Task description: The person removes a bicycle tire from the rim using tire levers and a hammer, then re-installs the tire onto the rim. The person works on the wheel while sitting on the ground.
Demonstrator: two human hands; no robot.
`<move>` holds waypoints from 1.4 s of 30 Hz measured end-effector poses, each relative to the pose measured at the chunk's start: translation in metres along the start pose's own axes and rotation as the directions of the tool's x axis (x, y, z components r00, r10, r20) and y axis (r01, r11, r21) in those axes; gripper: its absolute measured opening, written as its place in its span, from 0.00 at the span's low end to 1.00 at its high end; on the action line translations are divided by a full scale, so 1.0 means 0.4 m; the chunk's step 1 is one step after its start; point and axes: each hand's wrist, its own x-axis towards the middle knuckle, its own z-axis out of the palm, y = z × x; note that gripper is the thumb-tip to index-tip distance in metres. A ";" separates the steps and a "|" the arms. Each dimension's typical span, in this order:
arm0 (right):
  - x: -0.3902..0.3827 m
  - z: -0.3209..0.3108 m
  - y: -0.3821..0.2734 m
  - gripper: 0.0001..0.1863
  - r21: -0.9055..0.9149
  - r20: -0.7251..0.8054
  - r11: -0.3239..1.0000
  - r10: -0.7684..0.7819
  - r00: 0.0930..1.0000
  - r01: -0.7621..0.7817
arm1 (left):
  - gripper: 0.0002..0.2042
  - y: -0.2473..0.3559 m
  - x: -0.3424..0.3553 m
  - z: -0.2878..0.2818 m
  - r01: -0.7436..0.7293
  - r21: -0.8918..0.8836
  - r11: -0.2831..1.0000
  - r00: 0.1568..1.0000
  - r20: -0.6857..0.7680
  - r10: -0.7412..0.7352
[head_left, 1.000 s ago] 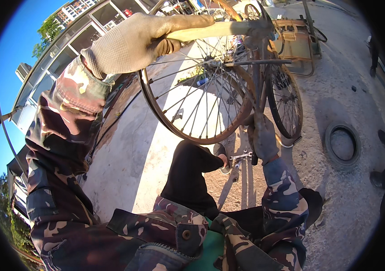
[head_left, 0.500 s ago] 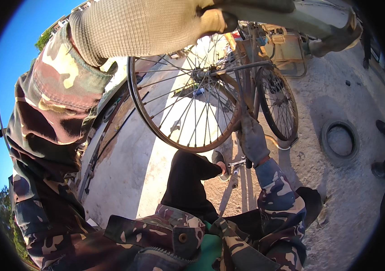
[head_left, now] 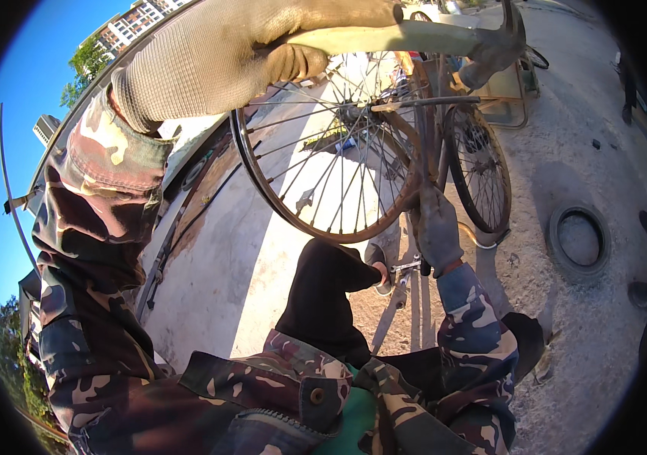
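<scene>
My left hand, in a beige knit glove, is wrapped round the pale handle of a hammer. The tool lies level across the top of the view, its dark head to the right above the bicycle frame. Below it is a rusty spoked bicycle wheel, with a second wheel beyond to the right. Beside the near rim, my right hand, in a grey glove, is closed round a dark upright metal bar at the bicycle. Whether that bar is part of the frame I cannot tell.
A tyre lies flat on the dusty ground at the right. Behind the bicycle stands a yellowish metal cart or frame. A crank-like metal part is near my shoe. Dark shoes of another person show at the right rim.
The hammer has moved left in the view, its head now nearer the bicycle frame. My right hand keeps its grip by the rim. The whole view has shifted slightly.
</scene>
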 end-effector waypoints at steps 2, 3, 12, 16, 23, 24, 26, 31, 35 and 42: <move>-0.004 -0.033 -0.010 0.21 -0.083 -0.052 0.996 -0.044 0.998 0.040 | 0.23 0.012 0.010 0.024 0.102 -0.016 0.995 0.994 -0.029 -0.102; -0.006 -0.048 -0.014 0.21 -0.102 -0.070 0.994 -0.043 0.997 0.036 | 0.23 -0.013 0.009 0.046 0.056 0.008 0.998 0.996 -0.070 -0.055; 0.010 -0.092 0.038 0.21 -0.471 0.068 0.824 -0.321 0.945 0.314 | 0.26 -0.022 -0.150 0.126 0.220 -0.308 0.926 0.955 -0.127 -0.270; -0.027 -0.105 -0.054 0.24 -0.213 -0.069 0.976 -0.050 0.996 0.034 | 0.29 0.031 -0.247 0.283 0.198 -0.591 0.782 0.960 -0.042 -0.275; -0.068 -0.105 -0.072 0.23 -0.146 -0.231 0.987 0.031 0.972 -0.066 | 0.32 0.182 -0.426 0.851 0.489 -0.857 0.161 0.869 0.495 0.000; -0.078 -0.123 -0.061 0.22 -0.098 -0.276 0.991 0.062 0.959 -0.093 | 0.32 0.205 -0.413 0.928 0.623 -0.782 -0.002 0.781 0.623 0.052; -0.096 -0.181 -0.046 0.20 0.051 -0.382 0.979 0.201 0.902 -0.197 | 0.30 0.268 -0.334 1.081 0.797 -0.576 -0.181 0.602 0.783 0.159; -0.165 -0.376 0.088 0.13 0.347 -0.359 0.860 0.490 0.794 -0.374 | 0.15 0.586 -0.298 1.727 0.750 -0.287 -0.596 0.409 0.909 0.077; -0.247 -0.435 0.147 0.06 0.560 -0.480 0.743 0.651 0.589 -0.365 | 0.09 0.579 -0.267 1.807 -0.087 -0.695 0.713 0.833 0.342 0.435; -0.365 -0.483 0.384 0.12 0.282 -0.564 0.662 0.700 0.438 -0.695 | 0.27 0.548 -0.278 1.748 0.797 -0.601 -0.054 0.604 0.791 0.100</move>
